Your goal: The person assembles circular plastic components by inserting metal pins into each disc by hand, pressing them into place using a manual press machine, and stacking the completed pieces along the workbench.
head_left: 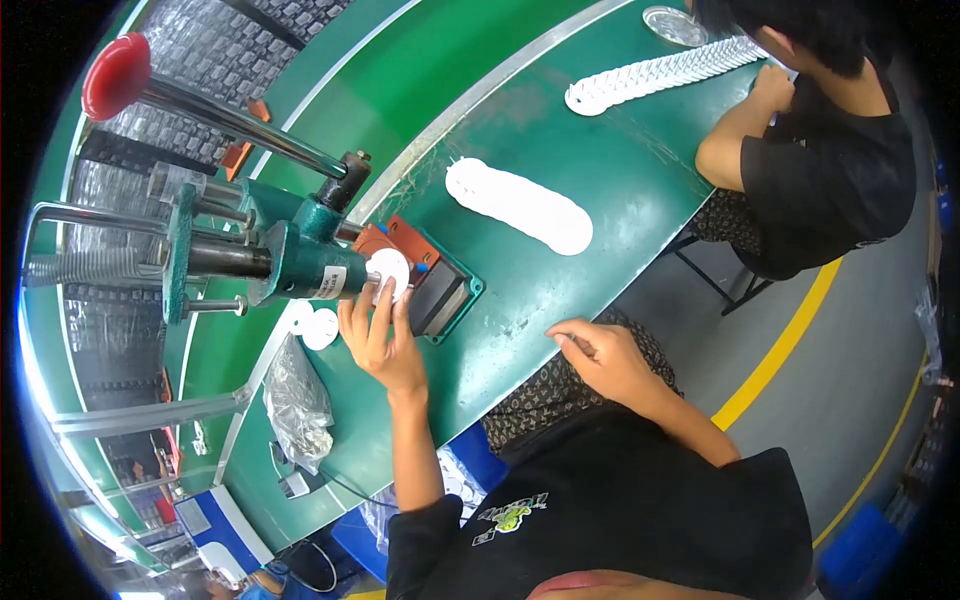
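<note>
My left hand [378,335] holds a white round disc [391,274] against the base of a green hand press [300,262], right under its ram. The press has a long steel lever with a red knob [116,74]. My right hand [600,352] rests at the edge of the green table [560,290], fingers curled, with nothing visible in it. A row of overlapping white discs [520,205] lies on the table beyond the press.
Across the table a person in black [820,150] works on another long row of white discs [660,72]. A crumpled clear bag [297,403] lies left of my arm. Two loose white discs [318,326] sit beside the press. A yellow floor line [780,350] runs alongside.
</note>
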### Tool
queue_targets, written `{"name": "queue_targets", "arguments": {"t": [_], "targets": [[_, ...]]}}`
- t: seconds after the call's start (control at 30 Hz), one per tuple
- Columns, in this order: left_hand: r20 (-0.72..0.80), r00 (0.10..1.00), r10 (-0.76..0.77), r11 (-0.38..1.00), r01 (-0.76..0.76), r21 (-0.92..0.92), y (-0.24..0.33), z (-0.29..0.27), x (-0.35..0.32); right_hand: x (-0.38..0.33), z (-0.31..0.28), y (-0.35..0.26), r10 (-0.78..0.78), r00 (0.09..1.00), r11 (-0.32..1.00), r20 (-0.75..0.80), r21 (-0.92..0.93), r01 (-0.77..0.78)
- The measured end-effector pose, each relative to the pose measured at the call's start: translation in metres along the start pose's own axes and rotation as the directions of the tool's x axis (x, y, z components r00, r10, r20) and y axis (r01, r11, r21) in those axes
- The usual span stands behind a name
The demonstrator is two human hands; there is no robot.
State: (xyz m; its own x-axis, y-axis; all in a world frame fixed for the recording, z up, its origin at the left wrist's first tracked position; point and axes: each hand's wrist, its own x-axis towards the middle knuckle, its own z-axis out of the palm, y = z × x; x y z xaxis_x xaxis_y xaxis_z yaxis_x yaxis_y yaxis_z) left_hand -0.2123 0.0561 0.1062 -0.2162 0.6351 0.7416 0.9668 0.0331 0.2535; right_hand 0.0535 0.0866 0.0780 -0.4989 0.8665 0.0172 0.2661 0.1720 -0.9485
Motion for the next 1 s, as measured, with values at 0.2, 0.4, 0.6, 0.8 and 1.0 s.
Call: {"name": "queue_targets", "arguments": {"t": [0.2,0.4,0.6,0.8,1.0], "targets": [[0.093,0.994,-0.054,0.999,0.054,0.001,0.002,0.005,0.001,0.021,-0.001,-0.014,-0.135,0.991,0.989,-0.014,-0.062,0.134],[0.157,0.972,-0.175,0.983,0.164,0.078,0.018,0.002,-0.011,0.062,0.033,-0.012,-0.374,0.925,0.901,-0.062,-0.26,0.347],[-0.39,0.884,0.258,0.929,-0.337,-0.151,0.055,-0.038,0.047,0.091,0.059,0.0,-0.421,0.899,0.672,0.125,-0.622,0.401],[-0.524,0.846,0.101,0.895,-0.308,-0.324,0.102,-0.049,0.189,0.095,0.068,0.006,-0.313,0.938,0.718,0.147,-0.611,0.335],[0.073,0.916,-0.394,0.371,0.232,-0.899,0.128,-0.046,0.255,0.094,0.076,-0.003,-0.306,0.942,0.744,0.135,-0.583,0.325]]}}
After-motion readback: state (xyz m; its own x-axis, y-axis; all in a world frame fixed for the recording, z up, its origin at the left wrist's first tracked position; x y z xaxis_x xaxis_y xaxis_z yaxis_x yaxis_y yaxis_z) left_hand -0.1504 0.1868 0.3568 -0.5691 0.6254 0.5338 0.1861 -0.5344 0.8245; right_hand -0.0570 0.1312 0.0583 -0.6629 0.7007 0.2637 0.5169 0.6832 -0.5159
